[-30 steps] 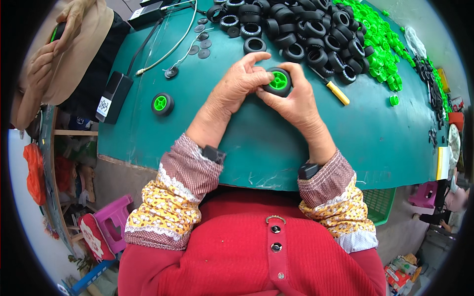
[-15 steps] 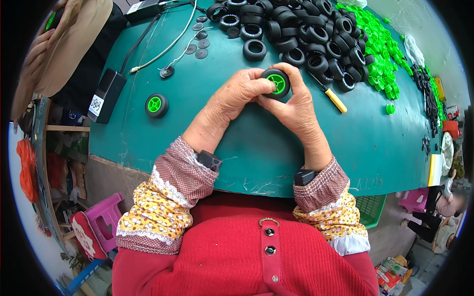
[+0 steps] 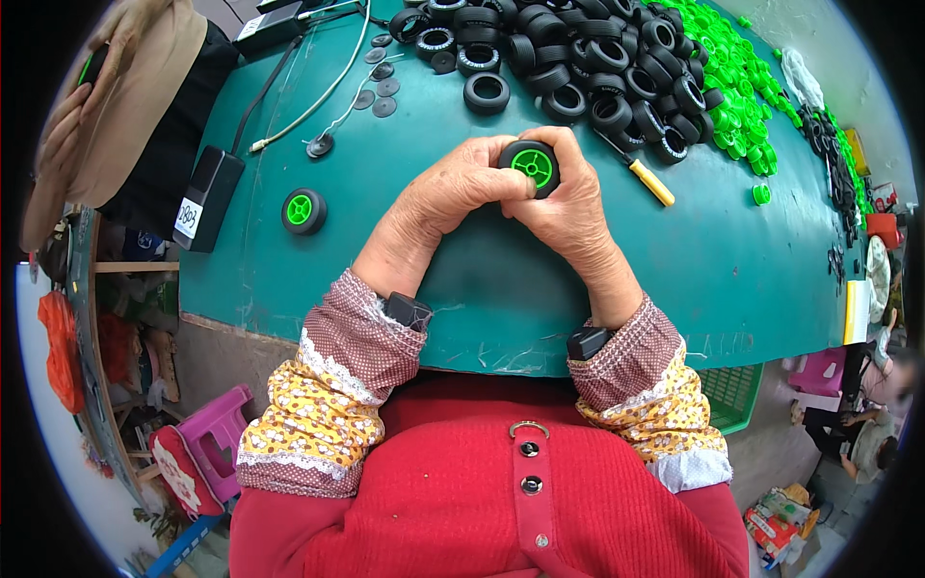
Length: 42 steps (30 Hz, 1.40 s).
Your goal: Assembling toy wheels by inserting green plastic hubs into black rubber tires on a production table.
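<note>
Both my hands grip one small toy wheel (image 3: 529, 168), a black tyre around a green spoked hub, held above the green table. My left hand (image 3: 472, 181) presses its thumb on the lower edge of the hub, its other fingers mostly behind the wheel. Around the wheel's right side curl the fingers of my right hand (image 3: 568, 188), with the thumb beneath. Another toy wheel (image 3: 304, 211), tyre and green hub together, lies on the table to the left. Beyond my hands is a heap of black tyres (image 3: 607, 58), with green hubs (image 3: 737, 96) piled to its right.
A yellow-handled screwdriver (image 3: 652, 183) lies by the tyres, and a single green hub (image 3: 761, 195) sits apart. Flat black discs (image 3: 383, 106), a pale cable (image 3: 318, 114) and a black box (image 3: 209, 197) are at left. Another person's hand (image 3: 72, 125) shows at far left.
The wheel has turned slightly to face me more. My left thumb has slid from the hub's middle to its lower edge. The whole view has shifted a little.
</note>
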Each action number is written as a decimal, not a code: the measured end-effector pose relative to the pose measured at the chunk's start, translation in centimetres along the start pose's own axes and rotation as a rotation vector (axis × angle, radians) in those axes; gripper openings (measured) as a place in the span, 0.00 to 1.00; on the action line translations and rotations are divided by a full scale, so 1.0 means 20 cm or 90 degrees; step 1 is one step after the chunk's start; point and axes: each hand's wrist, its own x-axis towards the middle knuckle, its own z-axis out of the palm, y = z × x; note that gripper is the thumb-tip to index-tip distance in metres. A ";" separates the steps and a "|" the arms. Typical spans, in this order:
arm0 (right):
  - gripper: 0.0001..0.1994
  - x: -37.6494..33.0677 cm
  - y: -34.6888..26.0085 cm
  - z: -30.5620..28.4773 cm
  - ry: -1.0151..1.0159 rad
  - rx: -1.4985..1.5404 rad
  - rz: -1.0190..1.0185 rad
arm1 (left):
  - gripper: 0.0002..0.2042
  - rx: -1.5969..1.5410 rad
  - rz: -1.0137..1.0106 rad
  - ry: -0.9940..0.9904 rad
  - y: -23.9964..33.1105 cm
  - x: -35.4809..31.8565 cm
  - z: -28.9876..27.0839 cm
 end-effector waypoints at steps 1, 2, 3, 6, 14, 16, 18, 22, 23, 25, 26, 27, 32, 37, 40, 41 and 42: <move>0.25 0.00 0.00 0.01 0.002 0.016 0.036 | 0.10 0.001 0.001 -0.001 0.00 0.00 0.00; 0.24 0.00 0.00 0.02 0.003 0.032 0.071 | 0.10 -0.012 -0.010 -0.001 0.00 0.00 0.00; 0.24 0.00 -0.01 0.01 0.002 0.032 0.069 | 0.09 -0.026 -0.022 0.000 0.00 -0.01 -0.01; 0.22 0.00 -0.06 -0.01 -0.033 0.040 0.057 | 0.09 0.028 -0.016 -0.031 0.01 -0.01 -0.04; 0.19 0.00 -0.07 -0.01 -0.056 0.191 0.034 | 0.11 0.075 -0.034 -0.086 0.03 -0.02 -0.05; 0.18 0.00 -0.05 -0.03 0.014 0.144 0.098 | 0.13 -0.053 -0.062 0.011 -0.01 0.00 0.00; 0.18 0.01 -0.01 -0.03 0.057 0.098 0.083 | 0.14 -0.071 -0.055 0.027 -0.03 0.01 0.02; 0.21 0.02 0.00 -0.03 0.130 0.077 0.081 | 0.14 -0.082 0.012 0.066 -0.04 0.01 0.05; 0.21 0.02 0.00 -0.02 0.133 0.053 0.080 | 0.13 -0.090 0.021 0.081 -0.05 0.01 0.06; 0.22 0.03 -0.01 -0.03 0.131 0.028 0.076 | 0.13 -0.099 0.036 0.100 -0.05 0.02 0.05; 0.24 0.03 -0.04 -0.05 0.062 0.050 0.110 | 0.13 -0.081 0.015 0.101 -0.05 0.01 0.02; 0.26 0.03 -0.06 -0.06 -0.007 0.072 0.143 | 0.12 -0.061 -0.004 0.102 -0.04 0.00 0.01; 0.34 0.01 -0.05 -0.10 -0.113 0.027 -0.006 | 0.11 -0.016 -0.015 0.082 0.02 -0.01 -0.06; 0.30 0.02 -0.04 -0.07 -0.119 0.063 0.067 | 0.13 -0.022 -0.025 0.051 -0.02 -0.01 -0.06; 0.26 0.03 -0.03 -0.08 -0.037 0.068 0.162 | 0.14 -0.094 -0.021 -0.006 -0.03 0.00 -0.02; 0.26 0.03 -0.01 -0.07 -0.015 0.027 0.135 | 0.14 -0.078 -0.005 0.026 -0.04 0.00 -0.01; 0.26 0.03 -0.01 -0.07 0.002 -0.013 0.107 | 0.13 -0.062 0.012 0.062 -0.04 -0.01 0.00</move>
